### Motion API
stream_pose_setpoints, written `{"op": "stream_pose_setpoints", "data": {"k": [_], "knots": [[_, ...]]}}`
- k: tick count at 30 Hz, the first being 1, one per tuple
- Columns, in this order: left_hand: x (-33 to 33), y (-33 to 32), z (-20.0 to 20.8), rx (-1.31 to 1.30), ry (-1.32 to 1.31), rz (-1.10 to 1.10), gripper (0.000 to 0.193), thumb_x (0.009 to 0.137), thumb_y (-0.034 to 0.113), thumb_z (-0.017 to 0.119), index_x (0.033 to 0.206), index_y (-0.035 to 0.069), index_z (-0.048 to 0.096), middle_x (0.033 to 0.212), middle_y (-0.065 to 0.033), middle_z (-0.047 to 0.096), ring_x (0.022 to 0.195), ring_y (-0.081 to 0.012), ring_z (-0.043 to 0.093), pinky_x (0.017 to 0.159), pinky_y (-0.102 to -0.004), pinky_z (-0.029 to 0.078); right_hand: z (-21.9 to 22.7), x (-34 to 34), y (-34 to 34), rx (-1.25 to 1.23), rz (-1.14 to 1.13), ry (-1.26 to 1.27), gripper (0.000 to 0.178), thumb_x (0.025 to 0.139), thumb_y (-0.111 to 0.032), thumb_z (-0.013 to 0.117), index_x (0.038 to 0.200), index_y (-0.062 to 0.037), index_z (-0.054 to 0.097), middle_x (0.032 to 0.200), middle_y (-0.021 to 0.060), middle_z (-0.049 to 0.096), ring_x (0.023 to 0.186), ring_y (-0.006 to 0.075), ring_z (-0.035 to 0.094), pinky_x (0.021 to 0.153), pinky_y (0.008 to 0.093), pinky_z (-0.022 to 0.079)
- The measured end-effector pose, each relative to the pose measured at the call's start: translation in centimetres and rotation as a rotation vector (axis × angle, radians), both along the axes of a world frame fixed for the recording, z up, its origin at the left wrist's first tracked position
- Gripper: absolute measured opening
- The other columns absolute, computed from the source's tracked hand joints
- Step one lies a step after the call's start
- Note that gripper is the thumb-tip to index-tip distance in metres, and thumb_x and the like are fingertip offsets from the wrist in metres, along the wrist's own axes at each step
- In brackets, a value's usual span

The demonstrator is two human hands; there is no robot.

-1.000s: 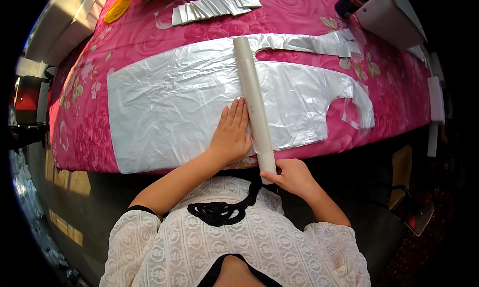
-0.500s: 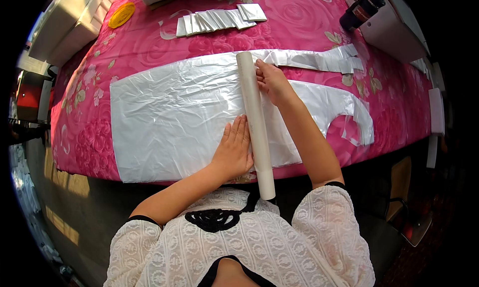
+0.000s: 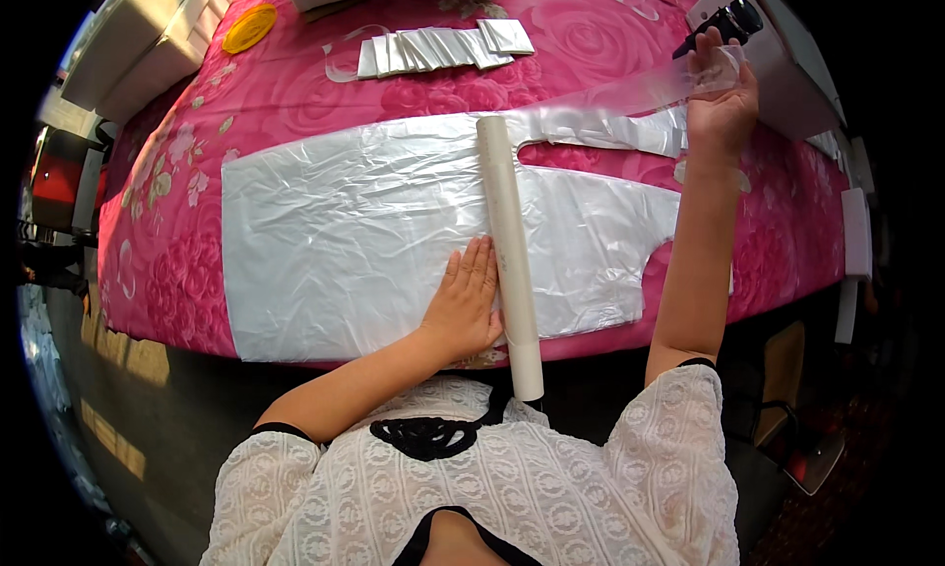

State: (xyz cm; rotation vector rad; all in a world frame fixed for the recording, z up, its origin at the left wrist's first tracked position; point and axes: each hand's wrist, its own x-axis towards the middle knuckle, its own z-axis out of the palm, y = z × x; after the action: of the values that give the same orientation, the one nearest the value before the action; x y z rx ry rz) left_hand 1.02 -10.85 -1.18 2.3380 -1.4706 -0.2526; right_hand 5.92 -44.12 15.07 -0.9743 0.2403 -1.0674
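Note:
A stack of thin, whitish plastic sheets [image 3: 335,221], cut with curved openings and long straps at the right, lies before me. Across it rests a long pale tube [image 3: 509,241], its near end past the table edge. My left hand [image 3: 463,300] lies flat on the plastic, fingers stretched out beside the tube. At the far right my right hand [image 3: 724,94] is raised, palm up, with the end of a translucent plastic strap [image 3: 630,92] in its fingers. That strap stretches up from the stack near the tube's far end.
Folded white strips [image 3: 438,52] lie in a row at the back. A yellow disc [image 3: 249,29] is at the far left. White boxes [image 3: 148,44] stand around the rim of the pink flowered tablecloth [image 3: 162,271]. A dark bottle [image 3: 738,20] is behind my right hand.
My right hand has moved from beside the tube to the far right, drawing a translucent strap up off the stack. My left hand and the tube have stayed nearly in place.

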Motion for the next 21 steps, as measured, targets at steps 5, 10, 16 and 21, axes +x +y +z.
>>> {"op": "stream_pose_setpoints", "data": {"k": [5, 10, 16, 21], "knots": [[0.3, 0.2, -0.2, -0.020, 0.061, -0.021, 0.074, 0.076, 0.025, 0.045, 0.132, -0.016, 0.022, 0.141, -0.0306, 0.018, 0.134, -0.0404, 0.015, 0.109, -0.0484, 0.011, -1.9, 5.3, 19.1, -0.627, 0.324, 0.060, 0.041, 0.086, -0.021, 0.057, 0.120, 0.0006, 0.050, 0.116, 0.0152, 0.058, 0.107, 0.0217, 0.054, 0.093, 0.0297, 0.039], [-0.3, 0.1, -1.3, -0.135, -0.152, 0.021, 0.070, 0.084, 0.036, 0.040, 0.133, -0.013, 0.026, 0.140, -0.0313, 0.023, 0.134, -0.0413, 0.017, 0.107, -0.0503, 0.014, -12.8, 7.0, 36.8, -1.133, 0.616, 0.220, 0.048, 0.081, -0.023, 0.059, 0.121, 0.0006, 0.048, 0.119, 0.0189, 0.053, 0.114, 0.0337, 0.046, 0.095, 0.0413, 0.036], [-0.7, -0.7, -3.5, -0.011, -0.425, 0.030, 0.075, 0.083, 0.039, 0.039, 0.133, -0.014, 0.023, 0.143, -0.0283, 0.017, 0.135, -0.0389, 0.014, 0.108, -0.0496, 0.008, -12.8, 6.4, 43.6, -1.222, 1.043, 0.450, 0.066, 0.085, -0.040, 0.050, 0.131, 0.0041, 0.034, 0.136, 0.0232, 0.034, 0.131, 0.0373, 0.023, 0.107, 0.0427, 0.022], [0.6, 2.5, 0.9, -0.307, 0.171, -0.049, 0.072, 0.079, 0.029, 0.051, 0.134, -0.009, 0.025, 0.143, -0.0257, 0.019, 0.135, -0.0369, 0.016, 0.109, -0.0485, 0.011, -7.2, 2.0, 33.3, -1.159, 0.906, 0.149, 0.055, 0.083, -0.026, 0.060, 0.127, -0.0001, 0.041, 0.129, 0.0186, 0.044, 0.126, 0.0349, 0.035, 0.101, 0.0422, 0.032]]}}
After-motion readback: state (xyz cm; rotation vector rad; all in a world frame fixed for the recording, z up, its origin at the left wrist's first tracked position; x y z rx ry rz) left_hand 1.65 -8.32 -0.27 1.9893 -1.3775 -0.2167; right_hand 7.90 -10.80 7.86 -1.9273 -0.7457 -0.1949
